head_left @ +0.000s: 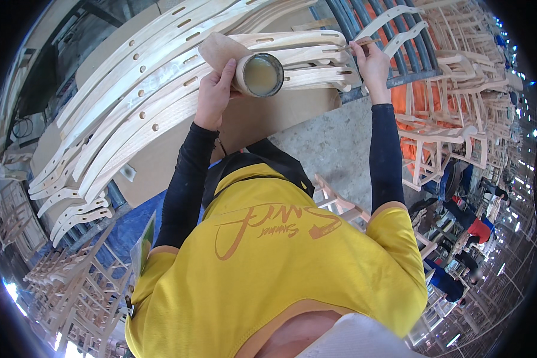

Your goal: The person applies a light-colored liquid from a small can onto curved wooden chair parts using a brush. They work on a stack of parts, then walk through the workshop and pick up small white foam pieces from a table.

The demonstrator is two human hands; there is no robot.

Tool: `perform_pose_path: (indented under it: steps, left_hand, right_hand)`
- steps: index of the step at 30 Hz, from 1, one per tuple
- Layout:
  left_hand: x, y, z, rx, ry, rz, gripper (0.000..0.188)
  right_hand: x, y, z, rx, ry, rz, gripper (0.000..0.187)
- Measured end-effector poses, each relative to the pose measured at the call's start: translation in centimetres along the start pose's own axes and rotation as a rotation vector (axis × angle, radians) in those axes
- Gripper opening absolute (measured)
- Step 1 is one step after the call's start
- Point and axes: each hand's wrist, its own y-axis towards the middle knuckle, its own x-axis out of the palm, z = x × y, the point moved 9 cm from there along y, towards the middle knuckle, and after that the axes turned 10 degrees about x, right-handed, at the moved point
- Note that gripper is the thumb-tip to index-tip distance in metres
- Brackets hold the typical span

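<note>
My left hand point(213, 98) is closed around a round cup point(243, 76) of pale yellowish liquid point(261, 76). A tan, rounded flap of paper or thin board point(222, 50) sticks up beside the cup, by my thumb. Under and around it lie long curved wooden chair parts point(143, 119) with slots and round holes, side by side. My right hand point(373, 67) is at their right ends, fingertips pinched together on a thin brownish piece point(364, 42) whose kind I cannot make out. Just beyond it are two short curved wooden parts point(394, 24).
A brown board point(298, 113) lies beneath the parts. To the right is a blue-grey metal rack point(403, 56), with stacked wooden chair frames point(453, 101) and orange material behind. More frames point(83, 280) stand at lower left. Several people are at far right, one in a red top point(478, 230).
</note>
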Motion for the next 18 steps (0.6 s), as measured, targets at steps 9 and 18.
perform_pose_path:
  steps: [9, 18]
  left_hand:
    - [-0.4, -0.1, 0.0, -0.018, 0.006, 0.002, 0.040]
    - [-0.4, -0.1, 0.8, 0.001, -0.030, 0.022, 0.044]
  right_hand:
    - [0.7, 0.0, 0.1, -0.002, 0.053, -0.027, 0.016]
    - [0.7, -0.5, -0.4, 0.000, 0.176, -0.028, 0.017]
